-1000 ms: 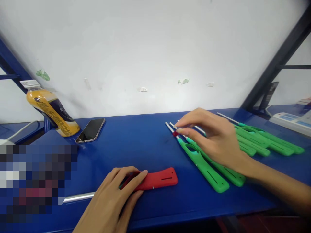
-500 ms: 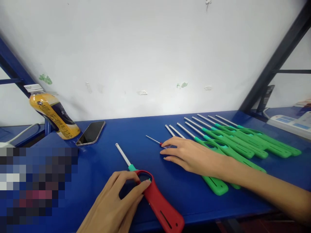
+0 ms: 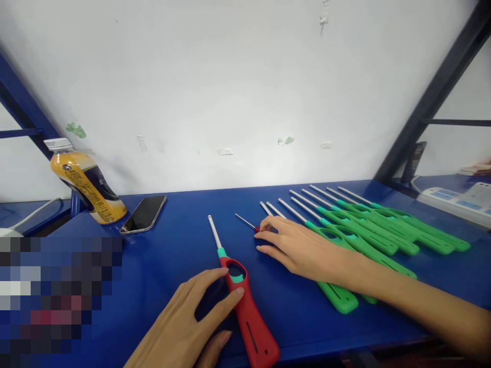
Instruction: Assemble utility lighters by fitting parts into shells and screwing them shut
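Note:
A gas lighter with a red handle [image 3: 255, 322], a teal trigger and a metal tube lies on the blue table. My left hand [image 3: 187, 306] rests over it with fingers apart; two fingertips touch the handle beside the trigger loop, and the thumb is off it. My right hand [image 3: 303, 248] has its fingers closed around the handle of a small screwdriver [image 3: 257, 229], whose thin shaft points to the far left. Most of that handle is hidden. Under and beyond my right wrist lie several green lighters [image 3: 368, 232], side by side, tubes pointing away.
A phone [image 3: 144, 213] lies at the back left, near a yellow drink bottle [image 3: 90, 181]. The blue table [image 3: 199, 209] ends at a white wall [image 3: 215, 92]. Blue frame posts flank it, and a white power strip [image 3: 456, 204] sits at the far right. The left corner is pixelated.
The red lighter has turned more upright in view, its tube swinging right. My left fingers have come off the trigger and spread. The right hand and screwdriver have barely moved.

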Tool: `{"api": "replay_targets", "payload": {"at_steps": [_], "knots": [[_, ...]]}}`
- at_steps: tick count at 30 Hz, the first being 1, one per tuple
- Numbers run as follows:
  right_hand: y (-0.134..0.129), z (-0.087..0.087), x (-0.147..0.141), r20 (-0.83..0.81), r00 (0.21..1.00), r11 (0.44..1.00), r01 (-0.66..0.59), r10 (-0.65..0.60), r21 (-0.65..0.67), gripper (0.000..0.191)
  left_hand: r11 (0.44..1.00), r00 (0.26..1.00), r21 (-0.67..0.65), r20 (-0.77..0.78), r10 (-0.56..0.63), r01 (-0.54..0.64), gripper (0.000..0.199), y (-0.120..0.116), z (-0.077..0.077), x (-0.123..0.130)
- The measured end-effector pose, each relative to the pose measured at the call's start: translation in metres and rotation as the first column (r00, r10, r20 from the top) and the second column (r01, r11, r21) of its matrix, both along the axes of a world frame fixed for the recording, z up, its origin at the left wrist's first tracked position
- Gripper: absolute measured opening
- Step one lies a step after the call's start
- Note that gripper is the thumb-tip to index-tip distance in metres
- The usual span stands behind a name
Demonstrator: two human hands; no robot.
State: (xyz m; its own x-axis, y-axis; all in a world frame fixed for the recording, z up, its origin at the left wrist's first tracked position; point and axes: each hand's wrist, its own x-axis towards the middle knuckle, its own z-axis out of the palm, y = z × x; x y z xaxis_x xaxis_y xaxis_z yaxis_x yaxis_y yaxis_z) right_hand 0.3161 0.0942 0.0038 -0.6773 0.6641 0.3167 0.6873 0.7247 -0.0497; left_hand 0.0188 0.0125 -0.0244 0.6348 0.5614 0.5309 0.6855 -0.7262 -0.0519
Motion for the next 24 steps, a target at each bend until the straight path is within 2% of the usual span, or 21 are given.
{"api": "replay_targets", "payload": {"at_steps": [3,8,12,15,18,20,23,24], "knots": [[0.002,-0.003,0.001,0.006,1.000,1.000,0.022,-0.022,0.004,0.036,1.000,1.000,-0.016,0.013,-0.021,0.022,0.044,-0.002,0.000,-0.002],[0.016,-0.013,0.005,0.026,0.999,1.000,0.026,-0.026,0.014,0.035,0.999,0.999,-0.026,-0.045,-0.029,0.027,0.051,0.002,-0.007,-0.006],[0.029,-0.012,0.011,0.038,0.998,0.997,0.054,-0.056,0.053,0.036,0.999,0.991,-0.040,-0.128,-0.039,0.034,0.062,0.009,-0.006,0.010],[0.038,-0.001,0.024,0.005,0.994,0.989,0.104,-0.105,0.108,0.040,0.999,0.984,-0.028,-0.177,-0.035,0.030,0.065,0.012,-0.001,0.028],[0.047,0.014,0.053,-0.045,0.987,0.973,0.160,-0.155,0.163,0.037,1.000,0.984,0.003,-0.176,-0.028,0.028,0.062,0.015,0.003,0.044],[0.051,0.023,0.081,-0.085,0.980,0.964,0.193,-0.180,0.184,0.034,0.999,0.983,0.032,-0.181,-0.033,0.040,0.064,0.017,0.003,0.056],[0.052,0.032,0.137,-0.183,0.956,0.946,0.263,-0.229,0.188,0.028,0.987,0.969,0.094,-0.222,-0.110,0.134,0.083,0.021,-0.004,0.084],[0.052,0.034,0.157,-0.226,0.942,0.939,0.292,-0.249,0.181,0.036,0.976,0.962,0.119,-0.229,-0.151,0.182,0.087,0.021,-0.008,0.096]]}}
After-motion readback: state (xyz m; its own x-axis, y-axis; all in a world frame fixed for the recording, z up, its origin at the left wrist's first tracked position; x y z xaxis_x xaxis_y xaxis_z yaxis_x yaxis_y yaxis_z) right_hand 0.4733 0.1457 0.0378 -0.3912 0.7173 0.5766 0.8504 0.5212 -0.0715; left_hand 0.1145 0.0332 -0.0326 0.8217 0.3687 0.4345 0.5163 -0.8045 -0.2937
